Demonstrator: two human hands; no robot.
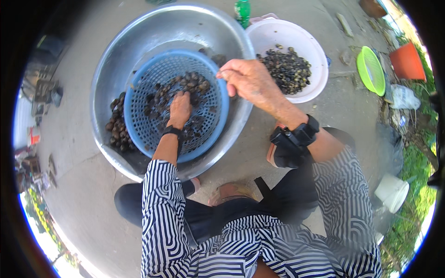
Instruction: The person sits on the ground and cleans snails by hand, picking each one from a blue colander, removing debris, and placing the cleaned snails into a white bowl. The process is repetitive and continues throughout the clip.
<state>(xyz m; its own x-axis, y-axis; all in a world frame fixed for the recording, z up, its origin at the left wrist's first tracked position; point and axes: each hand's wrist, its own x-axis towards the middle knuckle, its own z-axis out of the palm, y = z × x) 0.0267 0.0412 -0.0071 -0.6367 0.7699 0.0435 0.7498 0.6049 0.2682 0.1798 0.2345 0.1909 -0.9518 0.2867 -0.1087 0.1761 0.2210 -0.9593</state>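
Observation:
A blue plastic colander basket (222,114) sits inside a wide metal basin (163,26). Dark, rounded snail-like shells (193,81) and darker bits lie on the basket's perforated bottom. My left hand (180,107) reaches down among them, its fingertips partly hidden, so whether it grips any is unclear. Over the basket's right rim is my right hand (248,78), fingers curled with the thumb near the forefinger. I cannot tell if it touches the rim or pinches something small. More brown shells (120,130) are heaped in the metal basin, left of the basket.
Smaller dark shells (286,71) fill part of a white plastic basin (320,76) at the right. Behind it stands a green bottle (242,14). Farther right are a lime-green basket (363,71), an orange bucket (406,62) and a white bucket (393,193). Concrete ground (83,149) surrounds the basins.

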